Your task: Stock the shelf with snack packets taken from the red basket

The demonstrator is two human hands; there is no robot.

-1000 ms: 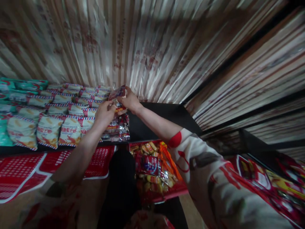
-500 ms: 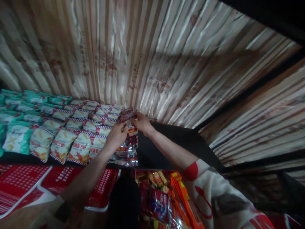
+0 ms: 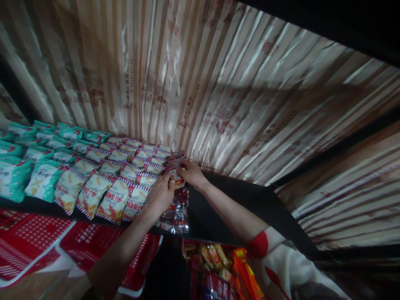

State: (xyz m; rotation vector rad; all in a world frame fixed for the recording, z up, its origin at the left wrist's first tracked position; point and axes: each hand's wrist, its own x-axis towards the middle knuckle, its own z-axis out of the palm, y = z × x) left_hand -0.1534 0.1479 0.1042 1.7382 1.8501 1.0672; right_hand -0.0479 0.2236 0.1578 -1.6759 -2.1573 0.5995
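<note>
My left hand (image 3: 160, 192) and my right hand (image 3: 193, 174) meet at a dark red, shiny snack packet (image 3: 177, 182) near the back of the shelf. The fingers of both hands are curled against it, one hand at each side. Part of the packet is hidden behind my left fingers. Under and in front of it lie more dark red foil packets (image 3: 179, 218), their silvery ends toward the shelf's front edge. Directly to their left, white snack bags with striped edges (image 3: 114, 200) stand in rows, partly behind my left forearm.
Teal snack bags (image 3: 45, 179) fill the shelf's left end. Bare black shelf surface (image 3: 215, 208) lies right of the foil packets. Striped plastic sheeting (image 3: 193, 83) hangs behind. Below are red baskets (image 3: 34, 237) and a container with orange packs (image 3: 245, 271) and other snacks.
The camera view has shifted, so the shelf and its bags appear further right and lower. Both hands stay at the dark red packet, with their fingers slightly repositioned.
</note>
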